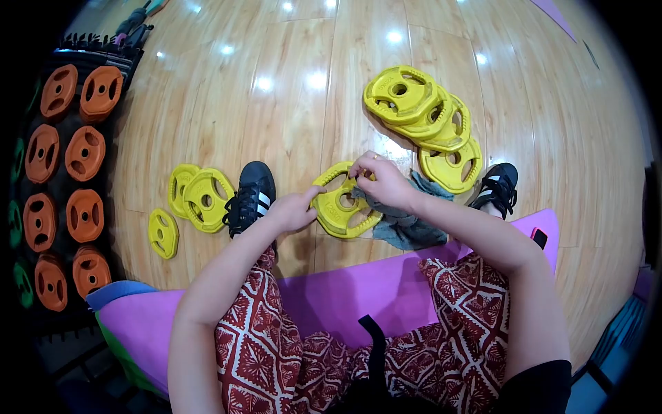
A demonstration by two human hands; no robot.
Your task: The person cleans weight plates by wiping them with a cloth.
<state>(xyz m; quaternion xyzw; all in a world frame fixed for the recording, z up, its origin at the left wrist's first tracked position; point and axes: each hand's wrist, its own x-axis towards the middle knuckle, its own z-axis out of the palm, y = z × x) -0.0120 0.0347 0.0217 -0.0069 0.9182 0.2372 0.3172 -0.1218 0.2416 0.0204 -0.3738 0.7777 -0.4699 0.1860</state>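
A yellow weight plate stands out between my feet, tilted or propped just above the wooden floor. My left hand grips its left rim, fingers closed at the edge. At the plate's upper right, my right hand pinches part of a grey-blue cloth against the handle opening. The rest of the cloth hangs and bunches on the floor to the right of the plate. My right fingertips are partly hidden by the hand itself.
Several yellow plates lie overlapped at the upper right. More yellow plates rest left of my black shoe. A rack of orange plates is at far left. A purple mat lies beneath me, with a phone at its right.
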